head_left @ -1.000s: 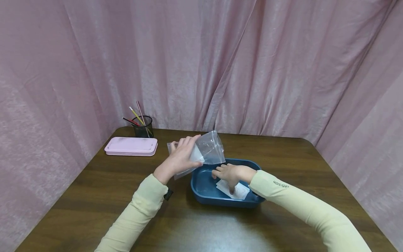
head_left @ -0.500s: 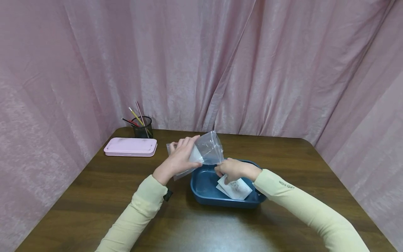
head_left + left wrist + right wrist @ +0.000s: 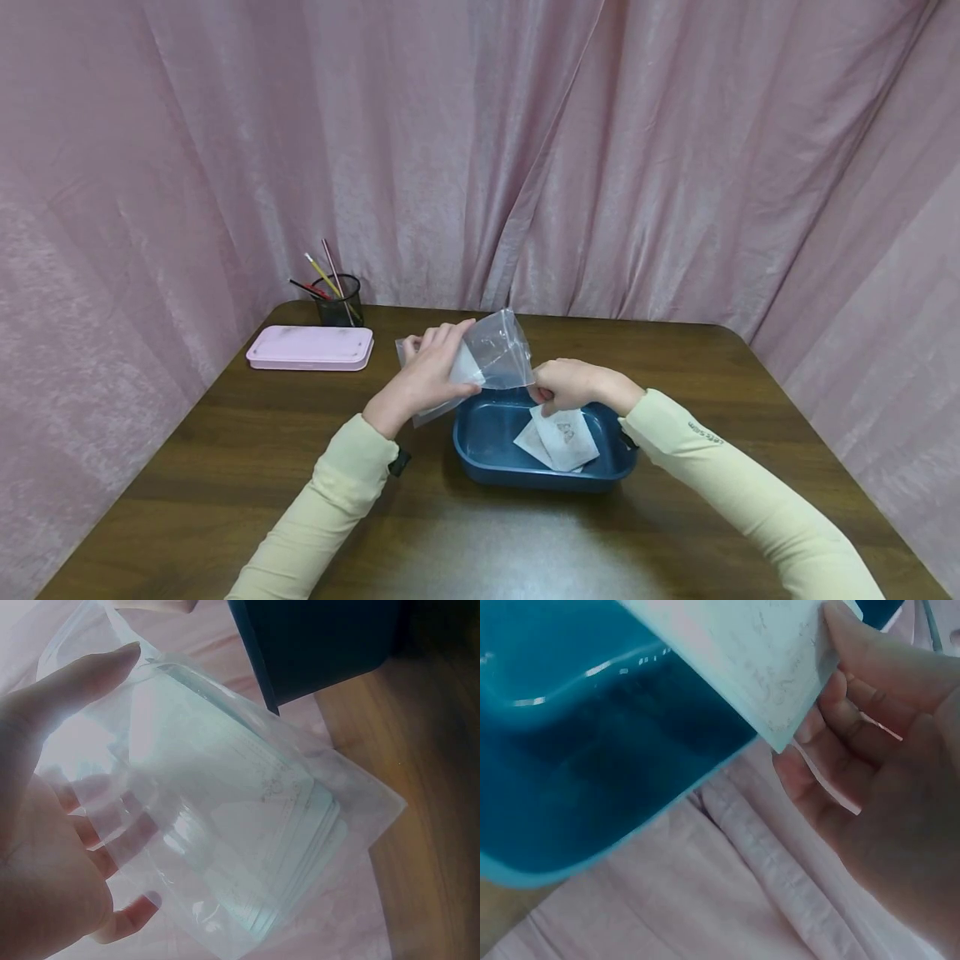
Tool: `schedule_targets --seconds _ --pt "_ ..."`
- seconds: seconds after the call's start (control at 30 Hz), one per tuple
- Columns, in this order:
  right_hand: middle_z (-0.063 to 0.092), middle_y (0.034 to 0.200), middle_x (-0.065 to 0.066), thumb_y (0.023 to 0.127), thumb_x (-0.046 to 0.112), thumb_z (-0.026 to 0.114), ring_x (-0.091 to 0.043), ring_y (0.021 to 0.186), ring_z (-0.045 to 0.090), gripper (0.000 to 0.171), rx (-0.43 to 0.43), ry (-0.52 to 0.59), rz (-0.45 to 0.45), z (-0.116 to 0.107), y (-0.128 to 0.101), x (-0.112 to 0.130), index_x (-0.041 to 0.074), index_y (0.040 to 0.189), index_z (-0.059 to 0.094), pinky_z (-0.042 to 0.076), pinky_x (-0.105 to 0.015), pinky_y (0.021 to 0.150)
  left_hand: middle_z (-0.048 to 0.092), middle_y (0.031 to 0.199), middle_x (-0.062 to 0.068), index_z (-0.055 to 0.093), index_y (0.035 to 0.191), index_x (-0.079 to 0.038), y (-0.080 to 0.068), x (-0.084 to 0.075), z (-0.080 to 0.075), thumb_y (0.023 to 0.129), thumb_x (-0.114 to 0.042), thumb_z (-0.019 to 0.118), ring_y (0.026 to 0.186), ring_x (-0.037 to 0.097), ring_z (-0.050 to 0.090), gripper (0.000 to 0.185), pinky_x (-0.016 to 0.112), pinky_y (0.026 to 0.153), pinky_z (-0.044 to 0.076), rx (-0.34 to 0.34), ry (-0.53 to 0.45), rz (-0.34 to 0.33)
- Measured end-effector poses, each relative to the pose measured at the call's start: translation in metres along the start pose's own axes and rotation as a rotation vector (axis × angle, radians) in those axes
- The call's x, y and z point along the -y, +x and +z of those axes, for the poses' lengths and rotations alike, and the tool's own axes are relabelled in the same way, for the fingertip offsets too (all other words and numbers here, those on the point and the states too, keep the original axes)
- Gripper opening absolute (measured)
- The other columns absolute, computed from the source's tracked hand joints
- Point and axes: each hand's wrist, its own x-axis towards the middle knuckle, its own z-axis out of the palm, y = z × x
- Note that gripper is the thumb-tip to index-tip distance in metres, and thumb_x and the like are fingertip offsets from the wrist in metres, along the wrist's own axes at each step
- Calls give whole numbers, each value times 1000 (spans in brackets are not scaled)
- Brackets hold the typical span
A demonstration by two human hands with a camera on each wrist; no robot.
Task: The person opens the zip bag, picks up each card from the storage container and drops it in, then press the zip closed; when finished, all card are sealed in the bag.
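Observation:
My left hand (image 3: 431, 373) grips a clear plastic bag (image 3: 504, 348), tilted with its wide end toward the tray. Inside, the left wrist view shows a stack of white cards (image 3: 225, 795) with rounded corners. Over the far part of a blue tray (image 3: 480, 479), my right hand (image 3: 573, 385) pinches the edge of a white card (image 3: 567, 436) with a faint line drawing. Thumb on one face and fingers behind, it holds the card tilted above the tray in the right wrist view. Another white card (image 3: 528, 442) lies in the tray, partly hidden behind the held one.
On the wooden table (image 3: 225, 492), a pink pencil case (image 3: 310, 348) lies at the back left. Behind it stands a black mesh pen cup (image 3: 341, 304) with several pencils. A pink curtain (image 3: 420, 150) hangs along the table's far edge.
My right hand has closed on a card in the tray and raised its far edge, shifting slightly right and away. The left hand and the bag have stayed in place.

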Motion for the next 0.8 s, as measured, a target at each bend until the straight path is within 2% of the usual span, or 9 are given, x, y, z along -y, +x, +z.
schedule_targets --seconds 0.17,0.27,0.47,0.63,0.8 --pt "49 74 3 89 10 68 -8 67 46 10 -21 -17 0 -5 -4 -3 11 85 59 39 -22 63 48 137 11 29 149 -17 0 1 1 73 -33 84 126 32 40 95 63 104 19 4 -3 -6" --pt "49 74 4 93 12 62 -8 68 48 5 -17 24 11 -8 -7 -4 11 92 57 39 -22 63 48 137 11 29 150 -17 0 2 1 73 -33 83 127 32 39 95 63 104 19 10 -4 -12" --pt "45 69 6 96 16 58 -7 62 46 7 -18 59 33 -14 -13 -7 15 92 52 37 -20 58 46 139 12 27 150 -18 1 3 0 74 -33 83 129 33 37 96 63 106 18 20 0 -20" --pt "44 66 7 97 16 57 -5 58 43 8 -71 52 38 -18 -22 -11 14 91 52 35 -20 55 46 139 13 27 150 -17 1 4 -1 74 -33 83 129 34 38 95 64 106 19 20 -1 -13" --pt "48 64 5 97 16 56 -6 55 43 8 -167 43 51 -23 -30 -14 13 91 52 35 -21 52 47 138 13 28 150 -17 1 4 1 74 -33 83 128 33 38 95 63 105 19 17 1 -10"
